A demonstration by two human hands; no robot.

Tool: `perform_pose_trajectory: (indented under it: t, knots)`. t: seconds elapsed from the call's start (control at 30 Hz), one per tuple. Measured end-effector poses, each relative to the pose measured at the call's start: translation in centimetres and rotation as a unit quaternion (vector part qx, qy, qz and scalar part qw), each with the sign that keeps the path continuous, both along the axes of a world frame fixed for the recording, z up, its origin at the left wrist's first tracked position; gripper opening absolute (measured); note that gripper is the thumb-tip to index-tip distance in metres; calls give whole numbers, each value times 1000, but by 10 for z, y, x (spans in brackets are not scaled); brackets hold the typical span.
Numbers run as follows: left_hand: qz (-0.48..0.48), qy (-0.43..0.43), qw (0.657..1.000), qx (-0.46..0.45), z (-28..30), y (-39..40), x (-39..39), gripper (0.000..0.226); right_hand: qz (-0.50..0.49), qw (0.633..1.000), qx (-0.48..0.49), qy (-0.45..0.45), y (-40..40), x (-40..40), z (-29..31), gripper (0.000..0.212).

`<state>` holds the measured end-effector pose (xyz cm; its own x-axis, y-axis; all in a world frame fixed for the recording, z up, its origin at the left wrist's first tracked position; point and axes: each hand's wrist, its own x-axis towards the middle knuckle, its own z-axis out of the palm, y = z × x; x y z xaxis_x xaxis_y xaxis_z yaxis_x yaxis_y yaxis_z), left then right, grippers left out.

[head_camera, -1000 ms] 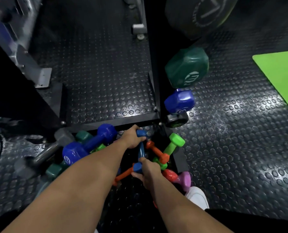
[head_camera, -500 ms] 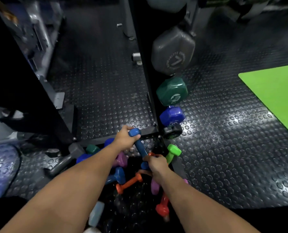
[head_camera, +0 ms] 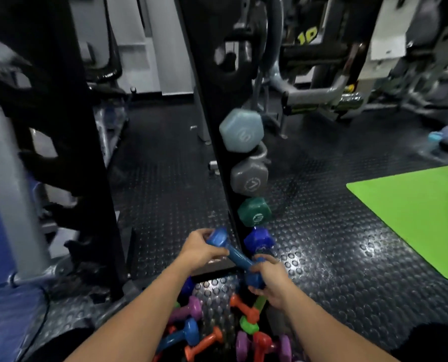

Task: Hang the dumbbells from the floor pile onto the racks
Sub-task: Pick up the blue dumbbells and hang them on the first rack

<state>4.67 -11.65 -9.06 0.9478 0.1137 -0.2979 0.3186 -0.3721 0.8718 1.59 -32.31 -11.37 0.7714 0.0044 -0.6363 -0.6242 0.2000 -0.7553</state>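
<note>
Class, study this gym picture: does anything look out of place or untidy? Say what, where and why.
Yes: small coloured dumbbells lie jumbled on the floor by the rack, crossing at all angles, while the larger ones hang in a neat column. The left hand and right hand hold a blue dumbbell above the pile.

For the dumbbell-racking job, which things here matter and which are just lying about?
Part of the job:
- blue dumbbell, gripped by left hand and right hand
- floor pile
- rack holding four dumbbells

Lying about:
- green mat
- weight plate
- grey machine frame
</note>
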Motion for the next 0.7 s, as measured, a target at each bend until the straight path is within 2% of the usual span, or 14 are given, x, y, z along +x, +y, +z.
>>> perform_pose_trajectory:
  t: [0.1,0.27,0.4,0.57,0.7]
  knots:
    - [-43,-70,997,11,37,-10,-18,76,-13,999,9,-31,-14,-2,33,23]
    - [-87,-168,982,9,101,-22,-48,87,-23,989,-61,-134,-45,-5,86,9]
    - [-105,-251,962,16,150,-44,-70,77,-42,978,-74,-191,-63,-1,127,3]
    - [-90,-357,930,14,205,-68,-72,85,-80,960,-73,-256,-77,18,184,25]
    - [-73,-433,898,21,241,-80,-65,97,-80,940,-76,-323,-81,32,239,19]
